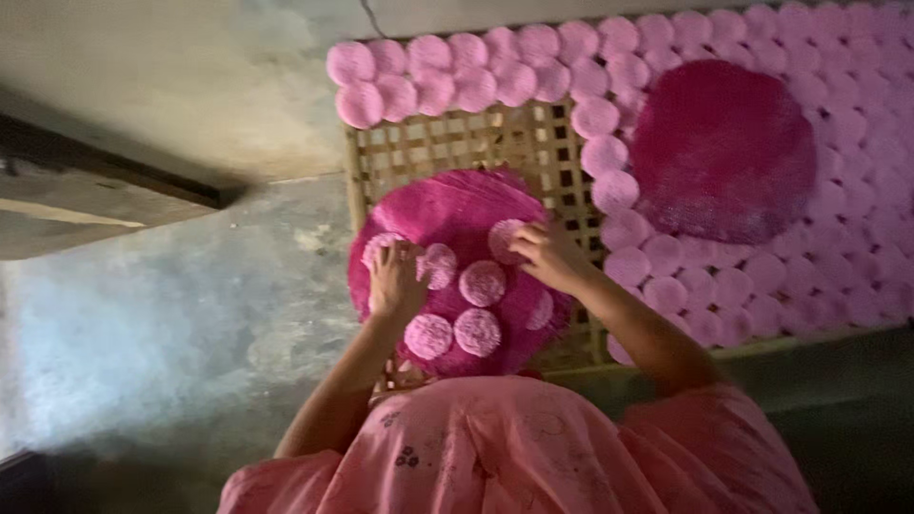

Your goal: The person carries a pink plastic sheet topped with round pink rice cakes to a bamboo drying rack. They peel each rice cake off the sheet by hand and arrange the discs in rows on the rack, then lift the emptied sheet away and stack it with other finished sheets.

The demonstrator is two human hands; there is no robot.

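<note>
Six pale fuzzy discs [483, 283] sit on a magenta mat [447, 214] over a slatted rack [447, 143]. Left hand [395, 281] presses a disc flat; right hand [545, 255] pinches another's rim. Discs look soft, light, crumbly: lift by edges. Further discs [724, 286] tile the rack.

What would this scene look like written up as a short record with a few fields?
Left hand: resting on a pale pink round disc at the left of the dark pink mat
Right hand: fingertips on a pale pink disc near the mat's upper right
Discs on mat: several more, including one in the middle
Under the mat: a woven lattice tray
Tray's far side: rows of pale pink discs around a second dark pink mat
Grip: whether either hand pinches a disc cannot be told
</note>
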